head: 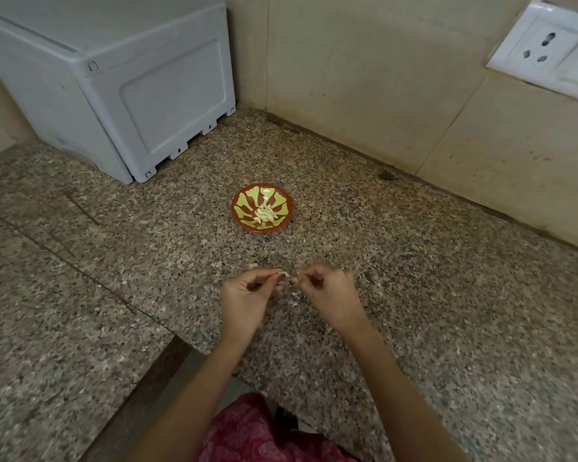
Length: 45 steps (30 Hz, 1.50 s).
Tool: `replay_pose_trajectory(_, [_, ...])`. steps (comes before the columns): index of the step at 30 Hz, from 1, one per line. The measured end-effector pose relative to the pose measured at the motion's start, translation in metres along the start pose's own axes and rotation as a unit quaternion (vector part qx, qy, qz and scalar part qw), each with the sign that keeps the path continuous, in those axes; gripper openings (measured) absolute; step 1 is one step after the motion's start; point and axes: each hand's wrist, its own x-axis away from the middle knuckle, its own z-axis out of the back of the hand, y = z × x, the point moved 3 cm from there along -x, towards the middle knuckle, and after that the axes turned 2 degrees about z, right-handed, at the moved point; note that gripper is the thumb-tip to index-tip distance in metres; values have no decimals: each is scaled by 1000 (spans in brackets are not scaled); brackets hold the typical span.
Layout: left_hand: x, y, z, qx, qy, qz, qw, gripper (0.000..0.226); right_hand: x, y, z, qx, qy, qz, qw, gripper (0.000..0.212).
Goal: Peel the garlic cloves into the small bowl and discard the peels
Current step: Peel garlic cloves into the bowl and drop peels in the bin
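The left hand (pixel 247 296) pinches the garlic clove (pixel 283 273) steady while the right hand (pixel 327 295), pinching its peel (pixel 296 278), best pulls lengthwise, clear of the small bowl (pixel 243 225)

No readable text, labels or numbers anywhere

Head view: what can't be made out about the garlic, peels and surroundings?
Pale garlic clove pinched by the left hand: too small, fingers cover it; peeled or not is unclear.
Right hand grip: contents too small to tell.
Peeled cloves in the small red-and-green bowl: heaped, uncountable.
Papery peels on the speckled granite counter: lost in its pattern.
White wall socket: cut by the right edge.
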Motion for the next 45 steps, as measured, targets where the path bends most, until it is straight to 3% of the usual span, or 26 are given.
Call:
replay_pose_trajectory(7, [-1,-8,-3,64,-13,80,995,17,4,-4,2,-1,9,8,1000,14])
replay_pose_trajectory(15, [-5,-11,-7,57,-20,121,991,9,5,-6,-1,-113,2,9,994,29])
replay_pose_trajectory(25, [-7,-9,-9,-43,-40,61,996,10,-4,-1,0,-131,26,-10,991,13])
replay_pose_trajectory(32, [4,-7,3,-157,-2,-29,987,20,-42,19,9,-77,78,-54,992,13])
replay_pose_trajectory(35, [9,-7,8,-232,7,-76,970,23,-55,24,5,-19,60,-38,997,18])
replay_pose_trajectory(40, [18,-13,16,-243,11,-54,969,29,-47,18,7,44,53,1,998,32])
replay_pose_trajectory(45, [27,-17,20,-225,30,-28,974,28,-4,0,-21,129,-83,206,966,47])
